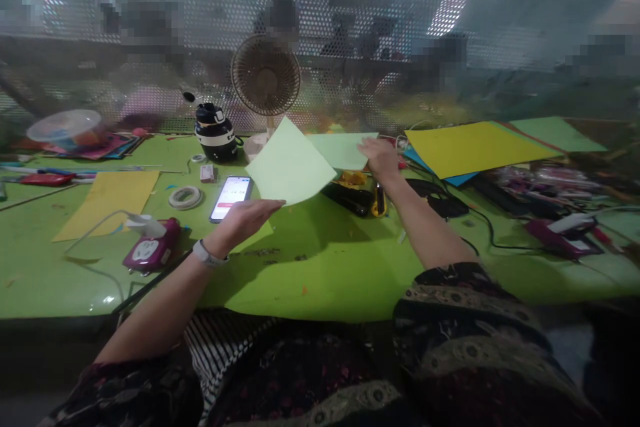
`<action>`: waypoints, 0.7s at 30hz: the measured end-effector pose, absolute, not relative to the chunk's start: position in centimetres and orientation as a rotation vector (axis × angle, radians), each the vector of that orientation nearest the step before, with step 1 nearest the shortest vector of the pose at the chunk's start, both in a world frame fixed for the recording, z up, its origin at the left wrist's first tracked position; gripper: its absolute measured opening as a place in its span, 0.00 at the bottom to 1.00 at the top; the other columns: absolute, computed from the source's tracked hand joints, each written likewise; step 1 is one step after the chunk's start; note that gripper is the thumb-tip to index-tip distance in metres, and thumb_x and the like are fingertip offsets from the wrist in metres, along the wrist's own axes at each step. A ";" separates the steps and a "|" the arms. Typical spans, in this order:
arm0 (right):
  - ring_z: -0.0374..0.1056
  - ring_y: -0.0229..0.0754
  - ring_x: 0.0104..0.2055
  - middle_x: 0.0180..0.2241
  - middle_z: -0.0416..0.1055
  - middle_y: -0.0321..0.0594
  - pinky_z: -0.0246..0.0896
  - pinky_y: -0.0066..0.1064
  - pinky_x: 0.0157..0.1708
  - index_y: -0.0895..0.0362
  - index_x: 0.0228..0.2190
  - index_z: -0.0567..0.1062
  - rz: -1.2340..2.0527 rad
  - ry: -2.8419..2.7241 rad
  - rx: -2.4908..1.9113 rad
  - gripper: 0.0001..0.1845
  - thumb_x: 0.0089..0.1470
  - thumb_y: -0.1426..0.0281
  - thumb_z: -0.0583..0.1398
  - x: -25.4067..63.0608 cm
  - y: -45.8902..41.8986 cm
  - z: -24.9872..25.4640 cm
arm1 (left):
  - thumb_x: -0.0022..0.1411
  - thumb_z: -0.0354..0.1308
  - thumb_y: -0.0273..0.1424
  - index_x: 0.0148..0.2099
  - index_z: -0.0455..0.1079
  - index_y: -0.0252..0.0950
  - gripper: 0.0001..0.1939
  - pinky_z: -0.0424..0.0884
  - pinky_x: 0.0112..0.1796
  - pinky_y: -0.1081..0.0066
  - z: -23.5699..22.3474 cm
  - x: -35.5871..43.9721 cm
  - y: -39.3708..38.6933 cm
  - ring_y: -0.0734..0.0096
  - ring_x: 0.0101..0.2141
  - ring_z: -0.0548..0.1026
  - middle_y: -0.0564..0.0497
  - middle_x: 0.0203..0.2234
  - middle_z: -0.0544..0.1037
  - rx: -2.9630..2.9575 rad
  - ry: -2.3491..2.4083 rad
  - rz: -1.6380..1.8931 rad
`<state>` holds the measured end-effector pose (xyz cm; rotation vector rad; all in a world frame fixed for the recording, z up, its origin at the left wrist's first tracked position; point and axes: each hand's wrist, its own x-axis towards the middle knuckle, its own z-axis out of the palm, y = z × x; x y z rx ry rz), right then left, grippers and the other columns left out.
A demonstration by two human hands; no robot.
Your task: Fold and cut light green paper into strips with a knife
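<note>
The left hand [249, 218] touches a tilted green sheet [293, 163] at its 6 o'clock corner; I cannot tell its grip. The right hand [382, 159] clamps a flatter sheet [343, 149] at 3 o'clock.

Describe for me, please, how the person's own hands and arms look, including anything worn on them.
Both hands are ungloved. The left hand has a pale wristband at its wrist; none shows at the right hand. The right sleeve is dark, with lighter patterned bands bearing round motifs, and the left sleeve is dark and patterned too. Both forearms are bare.
</note>
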<state>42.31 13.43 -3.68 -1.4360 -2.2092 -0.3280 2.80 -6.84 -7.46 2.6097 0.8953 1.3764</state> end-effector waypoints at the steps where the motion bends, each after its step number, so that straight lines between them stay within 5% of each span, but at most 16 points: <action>1: 0.70 0.53 0.65 0.59 0.77 0.50 0.62 0.47 0.67 0.60 0.48 0.85 -0.278 -2.302 -1.480 0.21 0.62 0.81 0.56 42.2 12.8 -4.3 | 0.76 0.58 0.31 0.56 0.80 0.39 0.12 0.85 0.44 0.69 -7.6 2.9 -6.9 0.68 0.42 0.87 0.47 0.45 0.87 2.648 0.869 1.299; 8: 0.72 0.50 0.64 0.58 0.79 0.42 0.67 0.41 0.62 0.54 0.52 0.85 -0.223 -2.416 -1.589 0.31 0.55 0.86 0.55 42.4 10.4 -5.0 | 0.75 0.55 0.25 0.58 0.78 0.37 0.16 0.84 0.46 0.68 -8.1 3.8 -7.3 0.68 0.42 0.87 0.45 0.46 0.87 2.771 0.717 1.053; 15: 0.67 0.55 0.67 0.61 0.75 0.53 0.60 0.47 0.68 0.64 0.59 0.79 -0.141 -2.506 -1.580 0.35 0.51 0.88 0.55 41.0 7.7 -3.2 | 0.74 0.57 0.32 0.51 0.83 0.38 0.13 0.81 0.41 0.68 -6.9 4.1 -8.0 0.64 0.38 0.86 0.45 0.42 0.88 2.630 0.798 0.749; 18: 0.64 0.56 0.69 0.65 0.72 0.50 0.56 0.54 0.69 0.59 0.62 0.77 0.016 -2.359 -1.376 0.31 0.60 0.80 0.55 39.2 3.1 -2.3 | 0.73 0.59 0.35 0.46 0.83 0.37 0.13 0.78 0.37 0.70 -6.3 4.4 -8.4 0.67 0.34 0.84 0.46 0.37 0.88 2.478 0.853 0.637; 21: 0.70 0.55 0.63 0.65 0.71 0.43 0.64 0.51 0.63 0.48 0.65 0.74 0.655 -2.484 -1.139 0.27 0.67 0.60 0.60 37.1 -2.1 -1.8 | 0.72 0.59 0.38 0.42 0.82 0.36 0.13 0.72 0.31 0.72 -5.6 4.6 -8.6 0.70 0.29 0.79 0.48 0.31 0.86 2.301 0.912 0.587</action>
